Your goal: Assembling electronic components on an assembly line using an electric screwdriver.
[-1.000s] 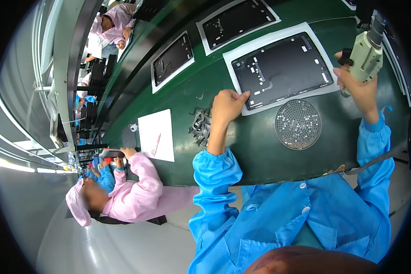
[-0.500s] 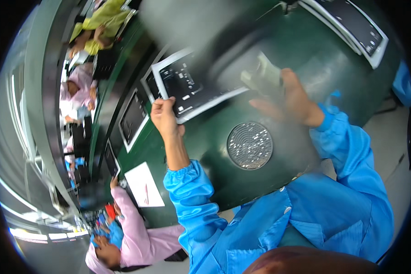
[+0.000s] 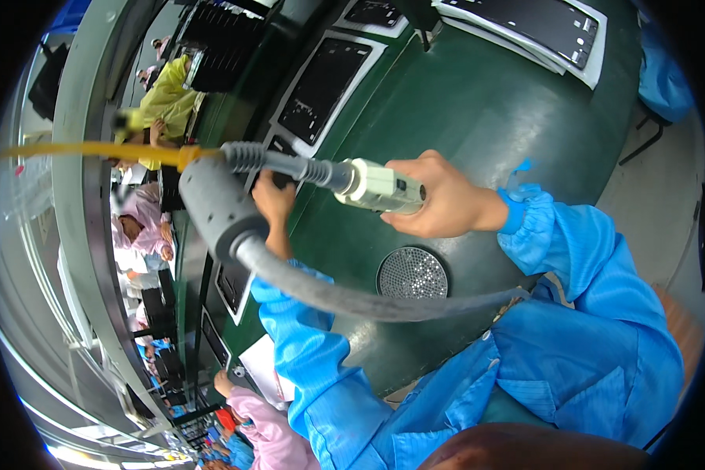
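Observation:
My right hand (image 3: 445, 196) is closed around a pale green hand tool (image 3: 380, 188) held above the table. A grey ribbed sleeve joins the tool's left end; its exact kind is unclear. A thick grey hose (image 3: 329, 296) arcs across the foreground from a grey cylinder (image 3: 221, 205) with a yellow cord. Partly behind the sleeve and cylinder is my left hand (image 3: 274, 205), close to the table's left side; its fingertips are hidden. Just beyond it, a black panel (image 3: 325, 90) lies on a white-edged sheet. A round metal dish (image 3: 413, 274) of shiny small pieces sits below my right hand.
Sheets with black panels (image 3: 556, 31) lie at the far right of the green table (image 3: 462, 102). Another panel (image 3: 233, 286) and white paper (image 3: 262, 364) are at the left. A person in pink (image 3: 262, 423) sits close by on the left; others work along the line.
The panel my left hand held is away from the near table area, and that hand has moved left. My right hand has shifted left and lower with the tool. The view has turned.

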`<state>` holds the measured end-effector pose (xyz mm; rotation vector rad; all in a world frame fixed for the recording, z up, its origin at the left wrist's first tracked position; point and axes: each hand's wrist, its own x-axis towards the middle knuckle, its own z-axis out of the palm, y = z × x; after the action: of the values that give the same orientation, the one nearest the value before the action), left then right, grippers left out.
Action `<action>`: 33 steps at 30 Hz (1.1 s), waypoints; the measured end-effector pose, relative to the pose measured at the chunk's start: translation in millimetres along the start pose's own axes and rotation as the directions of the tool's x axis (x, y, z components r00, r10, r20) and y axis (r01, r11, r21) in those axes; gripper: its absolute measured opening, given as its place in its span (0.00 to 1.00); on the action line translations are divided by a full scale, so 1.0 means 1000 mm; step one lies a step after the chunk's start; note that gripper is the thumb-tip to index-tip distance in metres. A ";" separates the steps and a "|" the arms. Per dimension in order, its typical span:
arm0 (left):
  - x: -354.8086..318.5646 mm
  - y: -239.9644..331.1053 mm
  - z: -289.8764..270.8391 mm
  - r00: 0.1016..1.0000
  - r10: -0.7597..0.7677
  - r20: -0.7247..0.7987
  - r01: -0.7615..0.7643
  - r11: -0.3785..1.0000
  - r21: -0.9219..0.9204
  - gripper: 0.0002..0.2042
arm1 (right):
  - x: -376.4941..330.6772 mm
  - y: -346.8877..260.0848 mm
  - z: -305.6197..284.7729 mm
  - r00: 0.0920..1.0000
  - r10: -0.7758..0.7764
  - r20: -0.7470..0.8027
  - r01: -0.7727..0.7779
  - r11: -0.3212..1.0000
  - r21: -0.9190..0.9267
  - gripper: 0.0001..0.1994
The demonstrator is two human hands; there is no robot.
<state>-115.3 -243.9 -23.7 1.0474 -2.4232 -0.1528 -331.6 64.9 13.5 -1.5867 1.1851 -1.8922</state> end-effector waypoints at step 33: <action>-0.215 0.128 -0.059 0.984 -0.101 -0.148 0.088 0.992 -0.092 0.06 | -0.003 0.026 0.002 0.976 0.113 -0.185 -0.130 0.988 -0.082 0.10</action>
<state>-44.8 3.2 -20.2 1.0952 -2.2121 -0.1991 -334.3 51.6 -8.8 -1.3761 1.4319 -1.9592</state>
